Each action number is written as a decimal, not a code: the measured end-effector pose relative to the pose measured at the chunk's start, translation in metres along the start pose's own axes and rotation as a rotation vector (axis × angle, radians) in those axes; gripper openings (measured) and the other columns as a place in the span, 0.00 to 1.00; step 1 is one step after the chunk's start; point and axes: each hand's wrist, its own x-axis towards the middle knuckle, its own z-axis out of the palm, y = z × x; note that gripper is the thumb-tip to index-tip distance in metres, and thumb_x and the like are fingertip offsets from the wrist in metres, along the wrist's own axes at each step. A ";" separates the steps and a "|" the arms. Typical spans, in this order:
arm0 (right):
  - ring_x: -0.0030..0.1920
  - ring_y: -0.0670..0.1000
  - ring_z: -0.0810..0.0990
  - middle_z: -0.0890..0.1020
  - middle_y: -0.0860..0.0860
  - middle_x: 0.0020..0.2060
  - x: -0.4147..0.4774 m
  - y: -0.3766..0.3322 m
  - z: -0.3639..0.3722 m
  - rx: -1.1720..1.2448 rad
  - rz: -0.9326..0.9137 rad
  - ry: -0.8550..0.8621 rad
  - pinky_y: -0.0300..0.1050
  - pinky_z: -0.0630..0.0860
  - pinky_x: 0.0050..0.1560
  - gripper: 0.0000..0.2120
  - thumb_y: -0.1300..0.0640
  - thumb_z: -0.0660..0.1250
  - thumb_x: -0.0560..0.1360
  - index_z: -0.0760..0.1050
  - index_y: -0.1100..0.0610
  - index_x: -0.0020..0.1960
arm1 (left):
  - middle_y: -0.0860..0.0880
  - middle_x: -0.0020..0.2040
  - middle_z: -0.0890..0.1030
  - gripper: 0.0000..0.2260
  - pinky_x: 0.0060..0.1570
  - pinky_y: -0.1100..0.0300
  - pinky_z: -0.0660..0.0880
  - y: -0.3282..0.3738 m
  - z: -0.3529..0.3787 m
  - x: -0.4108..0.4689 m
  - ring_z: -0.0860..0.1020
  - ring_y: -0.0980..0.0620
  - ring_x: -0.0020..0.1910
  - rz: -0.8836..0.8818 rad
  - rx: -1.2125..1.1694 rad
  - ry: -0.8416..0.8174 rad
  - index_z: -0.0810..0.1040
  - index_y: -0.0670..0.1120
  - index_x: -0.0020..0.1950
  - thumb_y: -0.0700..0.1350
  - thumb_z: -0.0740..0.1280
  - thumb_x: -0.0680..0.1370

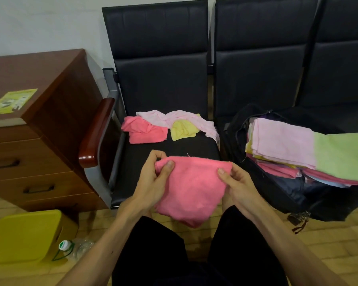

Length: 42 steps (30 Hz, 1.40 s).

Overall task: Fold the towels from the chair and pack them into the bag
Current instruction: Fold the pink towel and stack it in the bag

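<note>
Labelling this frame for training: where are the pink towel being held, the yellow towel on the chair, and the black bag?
held pink towel [191, 188]: head view, middle of the cloth.
yellow towel [183, 130]: head view, centre of the bundle.
black bag [329, 205]: head view, dark front wall.

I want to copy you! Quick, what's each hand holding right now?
Left hand: pinches the pink towel.
Right hand: pinches the same pink towel.
</note>
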 end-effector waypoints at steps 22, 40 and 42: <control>0.63 0.52 0.80 0.83 0.52 0.59 -0.028 0.034 0.063 0.117 0.354 -0.292 0.47 0.74 0.65 0.38 0.45 0.83 0.58 0.77 0.57 0.64 | 0.51 0.43 0.84 0.09 0.40 0.62 0.80 0.056 -0.026 0.020 0.83 0.54 0.43 -0.362 -0.487 -0.150 0.77 0.44 0.56 0.47 0.64 0.80; 0.59 0.57 0.80 0.81 0.59 0.59 -0.019 -0.031 0.039 0.563 0.358 -0.104 0.51 0.81 0.50 0.40 0.44 0.83 0.60 0.76 0.61 0.67 | 0.39 0.68 0.75 0.40 0.71 0.42 0.65 -0.029 0.007 -0.026 0.70 0.39 0.70 -0.770 -1.189 -0.335 0.66 0.45 0.77 0.66 0.69 0.72; 0.60 0.57 0.81 0.82 0.56 0.60 -0.016 -0.026 0.030 0.412 0.337 -0.058 0.54 0.81 0.52 0.44 0.46 0.86 0.54 0.76 0.55 0.67 | 0.42 0.62 0.81 0.38 0.61 0.45 0.77 -0.026 0.003 -0.021 0.79 0.42 0.62 -0.764 -1.013 -0.195 0.65 0.52 0.77 0.51 0.78 0.69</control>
